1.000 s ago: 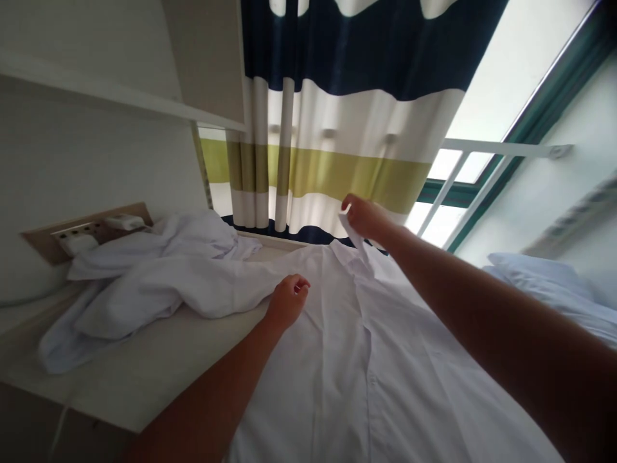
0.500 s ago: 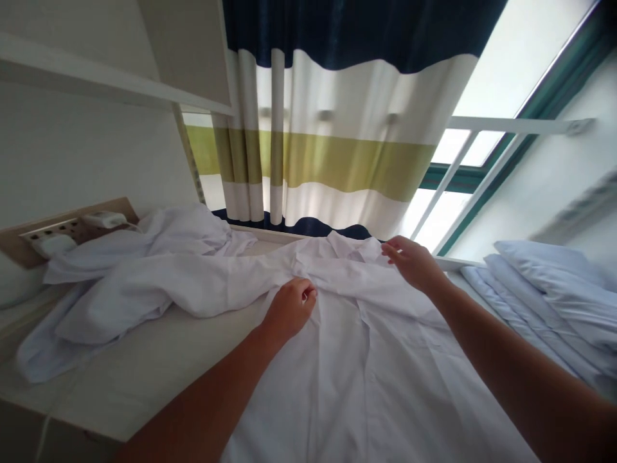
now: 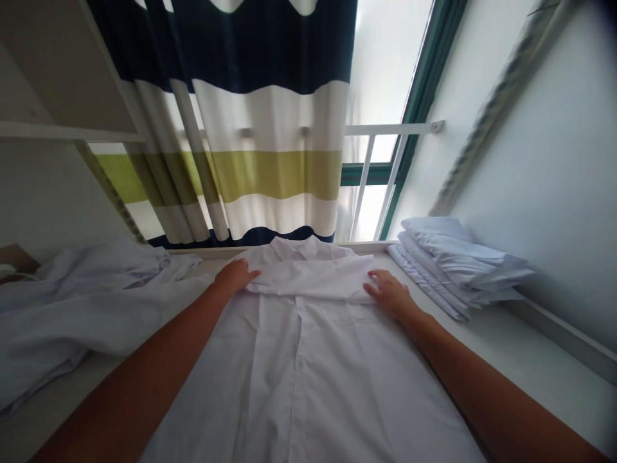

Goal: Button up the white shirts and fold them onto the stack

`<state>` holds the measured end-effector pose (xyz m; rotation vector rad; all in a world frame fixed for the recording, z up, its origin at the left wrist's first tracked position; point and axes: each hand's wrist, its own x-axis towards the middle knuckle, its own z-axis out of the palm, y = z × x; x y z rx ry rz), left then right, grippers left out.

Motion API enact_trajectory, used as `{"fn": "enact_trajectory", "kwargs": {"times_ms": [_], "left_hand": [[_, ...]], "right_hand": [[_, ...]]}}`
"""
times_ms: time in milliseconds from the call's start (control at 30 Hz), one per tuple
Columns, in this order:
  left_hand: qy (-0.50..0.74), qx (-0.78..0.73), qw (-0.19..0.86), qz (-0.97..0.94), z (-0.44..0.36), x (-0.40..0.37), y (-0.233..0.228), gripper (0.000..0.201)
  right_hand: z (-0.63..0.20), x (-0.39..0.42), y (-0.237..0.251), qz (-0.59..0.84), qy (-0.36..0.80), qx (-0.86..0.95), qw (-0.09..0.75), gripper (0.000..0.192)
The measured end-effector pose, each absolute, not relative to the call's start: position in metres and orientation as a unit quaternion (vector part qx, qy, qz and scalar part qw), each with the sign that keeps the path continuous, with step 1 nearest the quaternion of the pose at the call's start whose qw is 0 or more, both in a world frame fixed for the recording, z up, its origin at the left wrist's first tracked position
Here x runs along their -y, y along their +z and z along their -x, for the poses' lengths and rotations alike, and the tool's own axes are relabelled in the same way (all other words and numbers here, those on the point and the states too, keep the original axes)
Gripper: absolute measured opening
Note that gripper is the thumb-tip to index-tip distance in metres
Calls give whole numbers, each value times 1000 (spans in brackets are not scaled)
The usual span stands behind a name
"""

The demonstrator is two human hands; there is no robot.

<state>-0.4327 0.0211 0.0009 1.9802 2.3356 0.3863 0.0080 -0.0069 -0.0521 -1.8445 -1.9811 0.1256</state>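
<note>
A white button-up shirt [image 3: 299, 360] lies flat on the pale tabletop [image 3: 511, 347], collar toward the window. Its sleeves are folded across the chest just below the collar. My left hand [image 3: 234, 276] rests on the left end of that folded band, fingers spread on the cloth. On the band's right end lies my right hand [image 3: 389, 292], palm down with the fingers apart. Neither hand grips anything.
A stack of folded white shirts [image 3: 456, 260] sits at the right against the wall. A heap of rumpled white garments [image 3: 77, 296] lies at the left. A striped curtain [image 3: 255, 148] and a window rail [image 3: 385, 128] are behind the table.
The view swung right. The left sleeve came off the rumpled heap and now lies folded across the chest. Both hands moved onto the folded band's ends and flattened.
</note>
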Motion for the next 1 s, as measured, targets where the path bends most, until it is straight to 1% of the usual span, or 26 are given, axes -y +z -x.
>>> {"fn": "enact_trajectory", "kwargs": {"times_ms": [67, 133, 200, 267, 433, 567, 667, 767, 833, 900, 1000], "left_hand": [[103, -757, 30, -645, 435, -29, -4, 46], [85, -757, 30, -647, 437, -31, -4, 36], [72, -760, 27, -646, 440, -31, 0, 23], [69, -763, 16, -643, 444, -29, 6, 19], [96, -757, -58, -644, 444, -14, 12, 34], [108, -722, -91, -677, 435, -2, 0, 43], [71, -646, -57, -758, 437, 1, -15, 56], [-2, -634, 28, -773, 446, 2, -26, 69], [-26, -643, 69, -762, 451, 3, -28, 72], [-27, -641, 74, -763, 452, 6, -25, 71], [14, -632, 8, -774, 450, 14, -13, 63]], "right_hand": [[-8, 9, -56, 656, 49, 737, 154, 52], [-10, 10, -58, 649, 56, 750, 114, 54], [-11, 9, -59, 648, 69, 753, 92, 56], [-12, 9, -59, 650, 77, 751, 85, 56], [-9, 10, -57, 643, 62, 756, 106, 54], [-3, 14, -52, 633, 47, 763, 118, 55], [3, 19, -48, 606, 25, 783, 138, 62], [6, 22, -50, 584, 57, 803, 103, 65], [6, 23, -53, 578, 87, 808, 70, 66], [5, 24, -55, 575, 97, 810, 57, 66], [3, 24, -56, 572, 92, 813, 61, 67]]}}
